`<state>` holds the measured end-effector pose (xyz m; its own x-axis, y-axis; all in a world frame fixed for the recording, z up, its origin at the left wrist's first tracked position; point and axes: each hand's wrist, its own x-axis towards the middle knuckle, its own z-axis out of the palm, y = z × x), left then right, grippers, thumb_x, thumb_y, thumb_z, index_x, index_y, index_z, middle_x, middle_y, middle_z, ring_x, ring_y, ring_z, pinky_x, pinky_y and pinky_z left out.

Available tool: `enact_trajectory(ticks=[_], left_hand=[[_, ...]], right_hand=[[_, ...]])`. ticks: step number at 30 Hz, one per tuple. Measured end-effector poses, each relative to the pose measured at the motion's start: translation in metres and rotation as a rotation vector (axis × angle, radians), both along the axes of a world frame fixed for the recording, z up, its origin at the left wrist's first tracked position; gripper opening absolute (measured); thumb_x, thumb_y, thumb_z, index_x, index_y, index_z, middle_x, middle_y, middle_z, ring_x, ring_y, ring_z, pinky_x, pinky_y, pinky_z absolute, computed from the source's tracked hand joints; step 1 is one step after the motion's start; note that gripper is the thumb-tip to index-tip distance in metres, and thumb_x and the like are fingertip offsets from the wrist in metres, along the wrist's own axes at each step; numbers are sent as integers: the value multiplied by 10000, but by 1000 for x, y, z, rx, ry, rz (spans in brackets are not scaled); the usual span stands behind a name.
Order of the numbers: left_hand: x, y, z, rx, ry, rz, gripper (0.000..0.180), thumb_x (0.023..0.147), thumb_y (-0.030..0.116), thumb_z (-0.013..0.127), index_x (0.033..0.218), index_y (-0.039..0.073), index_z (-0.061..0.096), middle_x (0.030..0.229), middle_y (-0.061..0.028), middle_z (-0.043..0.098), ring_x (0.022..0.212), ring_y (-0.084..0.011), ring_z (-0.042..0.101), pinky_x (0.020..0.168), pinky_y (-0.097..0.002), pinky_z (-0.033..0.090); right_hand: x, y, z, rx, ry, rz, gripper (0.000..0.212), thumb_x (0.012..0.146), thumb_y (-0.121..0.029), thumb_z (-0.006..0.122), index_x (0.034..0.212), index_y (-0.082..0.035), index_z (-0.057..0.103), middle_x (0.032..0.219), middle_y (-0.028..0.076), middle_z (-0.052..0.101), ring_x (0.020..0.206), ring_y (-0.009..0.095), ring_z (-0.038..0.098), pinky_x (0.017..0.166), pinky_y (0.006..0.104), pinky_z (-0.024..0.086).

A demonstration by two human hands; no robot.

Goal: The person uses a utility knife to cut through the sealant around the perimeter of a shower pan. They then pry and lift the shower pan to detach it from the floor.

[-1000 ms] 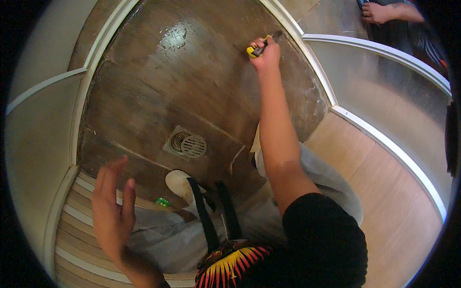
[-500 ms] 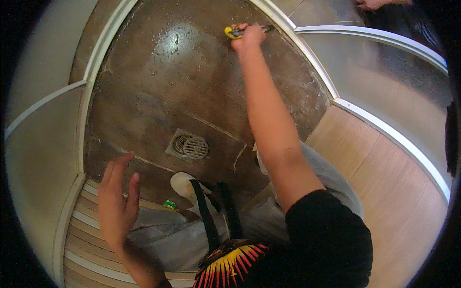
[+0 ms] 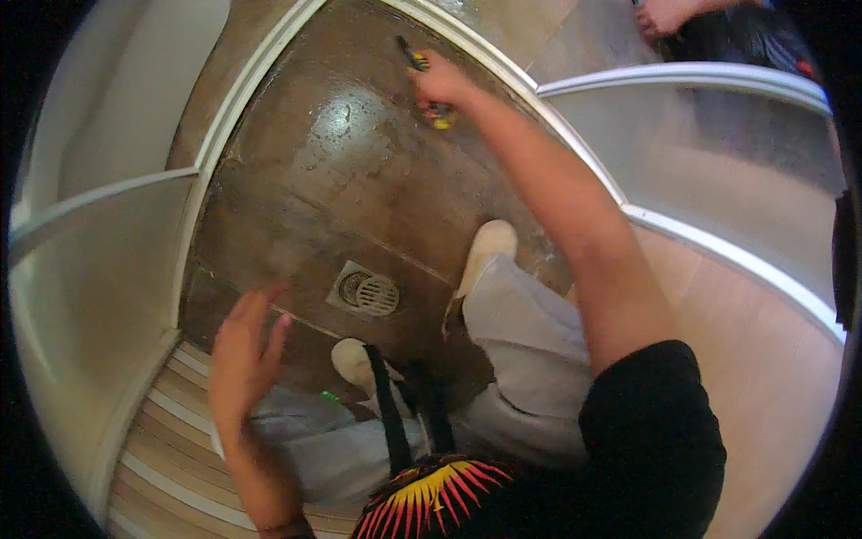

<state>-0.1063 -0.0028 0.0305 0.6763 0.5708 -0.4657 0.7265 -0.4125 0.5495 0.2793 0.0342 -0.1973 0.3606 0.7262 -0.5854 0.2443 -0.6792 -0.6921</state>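
Observation:
At the far side of the wet brown tiled floor (image 3: 296, 207), my right hand (image 3: 442, 81) is closed around a yellow-and-black hand tool (image 3: 440, 117), shaped like a utility knife. Its dark tip points to the far left, near the floor; whether it touches the tiles I cannot tell. Part of the tool is hidden by my fingers. On the near left, my left hand (image 3: 242, 359) hangs open above the floor and my leg, slightly blurred, holding nothing. Between the hands lies a square floor drain (image 3: 346, 286), with its round slotted cover (image 3: 377, 295) shifted partly off the opening.
White-framed frosted panels (image 3: 700, 153) stand on the right and left (image 3: 99, 269). A pale frame rail (image 3: 260, 76) edges the floor. Slatted boards (image 3: 180, 431) lie at lower left. My shoes (image 3: 492, 244) rest near the drain. Another person's hand (image 3: 664, 13) shows at top right.
The tool has turned in my right hand from roughly sideways to pointing away and left. My right arm has swung, and my right shoe has come into view. The whole view has shifted slightly.

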Motion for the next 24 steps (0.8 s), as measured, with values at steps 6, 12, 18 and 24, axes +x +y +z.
enact_trajectory(ticks=[6,12,18,24], left_hand=[[-27,1,14,12,55,148,318,866,122,569,1163,21,522,1094,-203,568,1014,-405,541,862,-418,438],[-53,-7,14,-5,104,279,318,866,110,560,1168,19,517,1109,-196,565,1040,-395,534,880,-415,429],[-67,-11,11,-82,142,398,323,870,118,556,1174,18,517,1102,-194,565,1018,-393,542,869,-409,433],[-59,-5,15,-73,141,408,318,864,121,564,1160,10,527,1080,-197,568,988,-399,550,846,-408,441]], right_hand=[[77,-32,31,-12,-622,503,651,808,-122,518,1409,-304,343,905,205,628,700,302,609,632,409,503],[51,28,13,-84,-925,682,713,803,-78,503,1430,-331,278,1031,241,600,946,389,615,798,479,502],[64,74,-7,-82,-1022,749,743,805,-91,526,1438,-351,237,991,231,620,888,391,639,755,472,526],[86,86,-2,41,-810,737,609,843,-120,500,1397,-322,347,1072,254,610,975,403,605,859,485,483]])
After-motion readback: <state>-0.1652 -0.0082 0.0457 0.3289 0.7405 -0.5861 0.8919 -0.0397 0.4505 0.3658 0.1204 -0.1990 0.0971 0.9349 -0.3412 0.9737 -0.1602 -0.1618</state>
